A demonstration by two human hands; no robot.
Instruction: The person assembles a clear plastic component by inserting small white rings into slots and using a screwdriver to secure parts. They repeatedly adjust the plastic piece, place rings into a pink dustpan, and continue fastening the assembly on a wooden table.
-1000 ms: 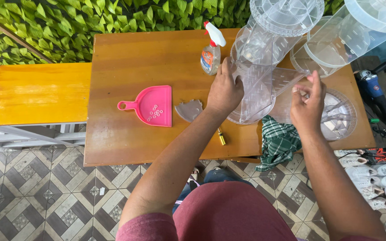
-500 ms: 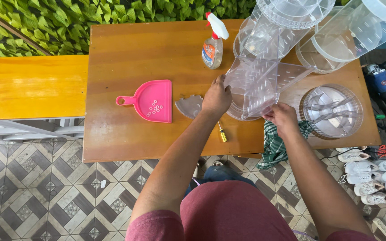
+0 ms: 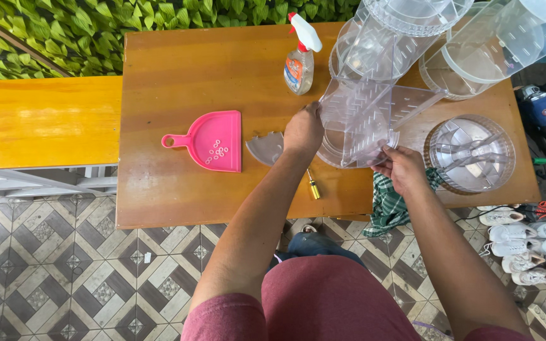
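A clear plastic divider piece with crossed panels stands on the brown wooden table. My left hand grips its left edge. My right hand holds its lower right edge near the table's front. Under the piece lies a round clear base. A broken clear shard rests just left of my left hand. A small yellow-handled screwdriver lies below that hand.
A pink dustpan with small white rings sits at the left. A spray bottle, stacked clear round containers, a round clear divided tray, a green checked cloth, a yellow bench and several shoes surround the spot.
My right hand has dropped from the upper right of the clear piece to its lower front edge. My left hand slid down along the left edge. The piece has turned slightly.
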